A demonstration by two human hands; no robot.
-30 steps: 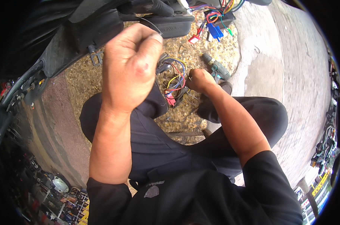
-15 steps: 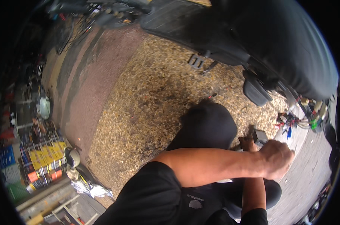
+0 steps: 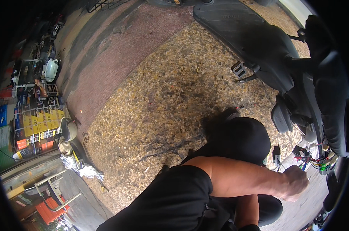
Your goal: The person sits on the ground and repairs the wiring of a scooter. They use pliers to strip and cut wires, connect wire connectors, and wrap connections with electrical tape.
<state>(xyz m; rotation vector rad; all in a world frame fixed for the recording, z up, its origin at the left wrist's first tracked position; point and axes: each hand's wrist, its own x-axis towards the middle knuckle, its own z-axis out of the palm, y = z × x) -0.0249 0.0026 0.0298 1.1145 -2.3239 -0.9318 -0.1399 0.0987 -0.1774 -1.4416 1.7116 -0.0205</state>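
My left forearm reaches across to the right, and my left hand (image 3: 296,183) is closed in a fist beside the wiring. What its fingers hold, if anything, is hidden. My right forearm comes up from below and passes behind the left one, which hides the right hand. Just beyond my left forearm stands a small dark grey box (image 3: 276,154) with thin wires at its lower end. Right of it, a bundle of coloured wires and connectors (image 3: 324,164), one green, hangs from the black scooter (image 3: 259,50).
The scooter's pedal (image 3: 238,69) and footrest (image 3: 281,115) jut over the pebbled floor (image 3: 163,88). Stacked boxes (image 3: 39,123), a pale helmet (image 3: 69,129) and a metal frame with an orange panel (image 3: 53,208) stand at the left.
My view has shifted, so the scooter and wiring sit differently. The right hand, partly visible beside the grey box before, is now hidden. My left hand stays closed near the wires.
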